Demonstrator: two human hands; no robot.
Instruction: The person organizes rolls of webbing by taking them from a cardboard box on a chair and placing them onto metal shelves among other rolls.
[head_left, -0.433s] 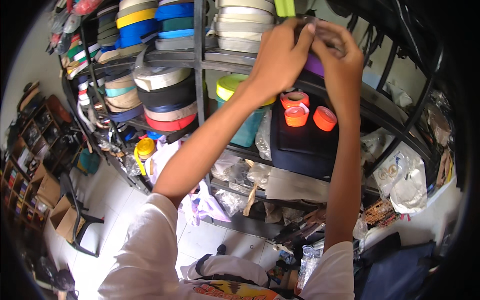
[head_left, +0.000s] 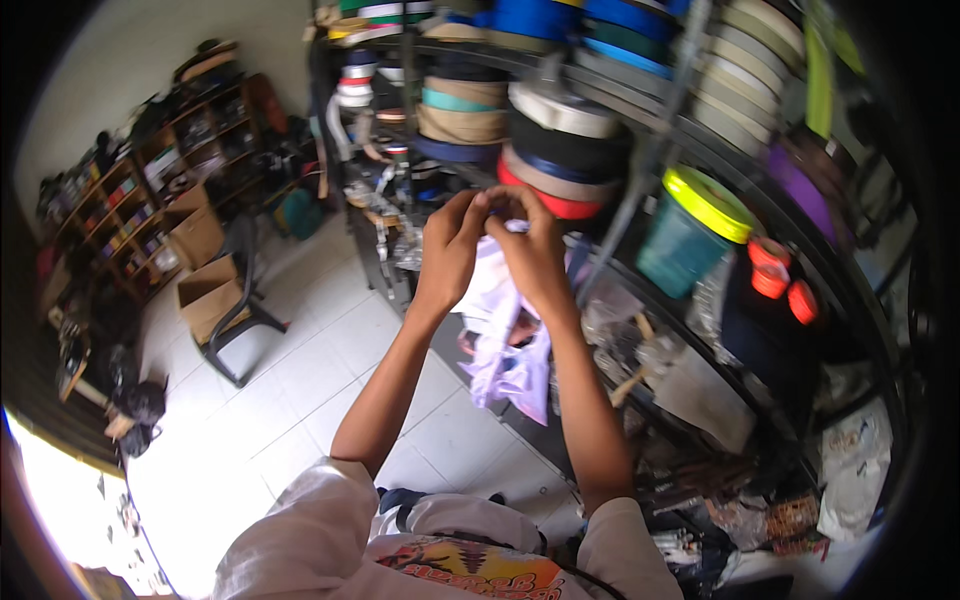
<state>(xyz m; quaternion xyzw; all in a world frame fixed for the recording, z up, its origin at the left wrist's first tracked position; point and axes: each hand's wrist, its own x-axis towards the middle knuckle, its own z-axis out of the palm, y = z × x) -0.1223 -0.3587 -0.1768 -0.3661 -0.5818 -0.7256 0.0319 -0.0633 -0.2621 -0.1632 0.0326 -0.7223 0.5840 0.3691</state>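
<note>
My left hand [head_left: 450, 255] and my right hand [head_left: 535, 255] are raised in front of the shelf, fingertips curled inward and almost meeting. Both are closed in a pinch; whatever lies between the fingers is too small or hidden to make out. Just below and behind them hangs a lilac plastic bag [head_left: 508, 375], partly covered by the right hand. Beyond the fingers, a stack of webbing rolls includes a red roll [head_left: 565, 205], a black roll [head_left: 575, 145] and a white roll [head_left: 555, 110].
A black metal rack [head_left: 640, 185] runs along the right. It carries a teal tub with a yellow lid [head_left: 705, 205], orange tape rolls [head_left: 768, 270] and pale webbing rolls [head_left: 745, 75]. To the left stand a black chair [head_left: 245, 300], a cardboard box [head_left: 212, 300] and a cubby shelf [head_left: 130, 220].
The view has swung left. My hands have come down and away from the upper shelf above the orange rolls, to in front of the stacked webbing and lilac bag, still close together.
</note>
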